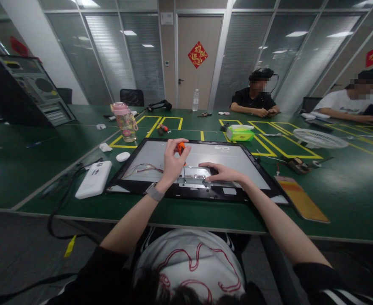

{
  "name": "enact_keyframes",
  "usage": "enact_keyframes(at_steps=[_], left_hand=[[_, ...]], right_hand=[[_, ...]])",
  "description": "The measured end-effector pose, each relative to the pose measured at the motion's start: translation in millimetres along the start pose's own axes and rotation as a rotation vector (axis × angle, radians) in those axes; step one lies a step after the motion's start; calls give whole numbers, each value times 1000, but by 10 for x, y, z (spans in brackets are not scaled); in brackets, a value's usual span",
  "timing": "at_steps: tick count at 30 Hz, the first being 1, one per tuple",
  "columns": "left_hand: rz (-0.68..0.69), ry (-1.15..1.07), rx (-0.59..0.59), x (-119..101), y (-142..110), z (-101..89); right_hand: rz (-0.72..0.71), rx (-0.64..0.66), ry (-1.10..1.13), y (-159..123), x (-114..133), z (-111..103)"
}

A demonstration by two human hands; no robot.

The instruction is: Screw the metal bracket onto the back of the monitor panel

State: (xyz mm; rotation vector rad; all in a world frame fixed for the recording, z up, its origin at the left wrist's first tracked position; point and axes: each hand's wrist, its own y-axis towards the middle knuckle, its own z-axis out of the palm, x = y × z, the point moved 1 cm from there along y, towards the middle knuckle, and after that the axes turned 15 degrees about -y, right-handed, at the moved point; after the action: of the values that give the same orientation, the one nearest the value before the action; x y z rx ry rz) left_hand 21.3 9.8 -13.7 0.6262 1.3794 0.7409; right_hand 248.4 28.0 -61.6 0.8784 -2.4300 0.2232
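A flat display panel [234, 159] with a black frame lies on the green table in front of me, its pale grey back facing up. A metal bracket with a row of ports [194, 181] sits near its lower middle. My left hand [173, 163] grips the orange handle of a screwdriver [182, 148], held upright with its shaft down at the bracket's left part. My right hand [223, 173] rests at the bracket's right side, thumb and fingers apart across its edges. Thin wires [146, 166] run over the panel left of the bracket.
At left are a white power bank [95, 180], a white case [123, 157], a pink-lidded bottle [125, 123] and a computer tower [30, 91]. A phone [301, 198] and a round white fan grille [320, 138] lie at right. A green packet [240, 133] lies beyond the panel; two people sit across.
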Motion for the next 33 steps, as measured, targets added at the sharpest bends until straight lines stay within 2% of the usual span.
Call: enact_keyframes(at_steps=[7,12,18,23,28,33], left_hand=[[-49,-56,41,34,8,-15],[14,24,15,-3,-6,4],[-63,-82,133,10,-19,20],[-5,53,85,19,-15,2],[-73,-71,152,33,-14,18],[27,11,98,20,-27,30]], right_hand=[[-13,-10,-3,2,-28,10],[-10,-15,2,1,-18,11],[-5,-2,4,1,-9,5],[-7,-1,0,1,-7,4],[-6,-3,-4,4,-23,11],[-9,-1,-16,1,-7,3]])
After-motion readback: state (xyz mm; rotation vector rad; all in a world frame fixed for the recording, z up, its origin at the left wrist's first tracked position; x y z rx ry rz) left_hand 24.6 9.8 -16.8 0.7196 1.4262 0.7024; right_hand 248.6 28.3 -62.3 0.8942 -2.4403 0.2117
